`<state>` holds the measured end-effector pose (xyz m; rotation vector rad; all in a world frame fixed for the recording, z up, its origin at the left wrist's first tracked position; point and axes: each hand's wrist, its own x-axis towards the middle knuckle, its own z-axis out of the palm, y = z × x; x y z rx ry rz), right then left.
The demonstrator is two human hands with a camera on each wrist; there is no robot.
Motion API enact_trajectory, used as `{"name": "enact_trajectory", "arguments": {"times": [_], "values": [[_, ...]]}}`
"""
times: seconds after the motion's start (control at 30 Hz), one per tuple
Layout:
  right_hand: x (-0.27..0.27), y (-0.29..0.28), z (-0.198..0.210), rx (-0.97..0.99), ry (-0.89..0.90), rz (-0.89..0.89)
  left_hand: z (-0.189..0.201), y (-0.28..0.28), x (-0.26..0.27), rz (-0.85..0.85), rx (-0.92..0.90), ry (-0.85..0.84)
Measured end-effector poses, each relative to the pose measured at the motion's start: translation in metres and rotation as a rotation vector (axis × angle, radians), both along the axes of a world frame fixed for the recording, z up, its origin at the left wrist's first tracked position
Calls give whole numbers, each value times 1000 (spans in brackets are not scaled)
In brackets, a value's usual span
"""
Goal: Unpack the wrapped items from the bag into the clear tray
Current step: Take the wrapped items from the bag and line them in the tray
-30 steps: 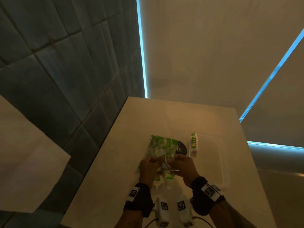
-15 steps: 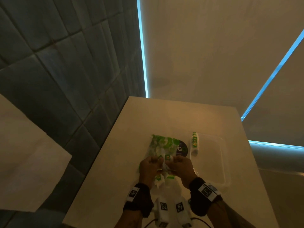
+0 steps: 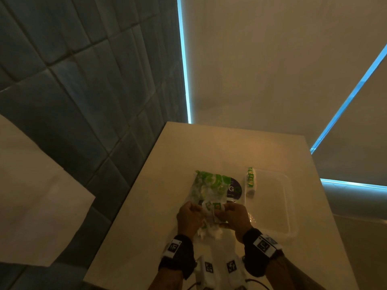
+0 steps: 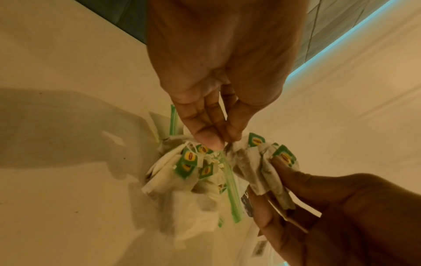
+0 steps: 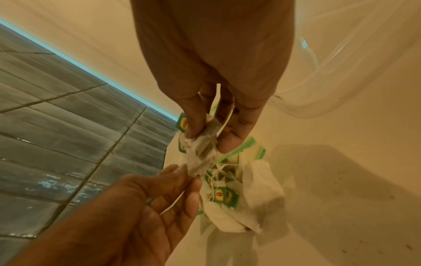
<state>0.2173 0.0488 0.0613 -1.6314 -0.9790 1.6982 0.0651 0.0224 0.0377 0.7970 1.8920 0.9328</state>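
Note:
A green-and-white zip bag (image 3: 210,186) lies on the table, its open mouth (image 4: 230,187) toward me and stuffed with several tea bags (image 4: 189,165) with green tags. My right hand (image 3: 225,212) pinches a small bunch of tea bags (image 5: 201,149) between thumb and fingers, just above the mouth. My left hand (image 3: 198,209) pinches the other end of that bunch (image 4: 248,162) with its fingertips (image 4: 212,142). The clear tray (image 3: 290,208) sits right of the bag and holds one wrapped item (image 3: 250,181) at its far left edge.
The beige table (image 3: 209,147) ends at a dark tiled floor (image 3: 83,101) on the left. A dark round label (image 3: 235,190) shows under the bag. The tray's rim (image 5: 341,72) stands close to my right wrist.
Both hands have stayed at the bag's mouth and crept slightly forward. The bunch of tea bags now stands a little further out of the bag.

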Motion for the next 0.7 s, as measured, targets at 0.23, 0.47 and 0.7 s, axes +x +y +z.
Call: {"name": "enact_trajectory", "arguments": {"times": [0.23,0.47,0.7], "values": [[6,2,3,-11,33,29,5,-1,7,-80,83,153],[3,2,8,5,160,24,20,-2,9,-57,103,-141],[4,5,2,97,81,-52,27,5,12,-120,88,-58]]}}
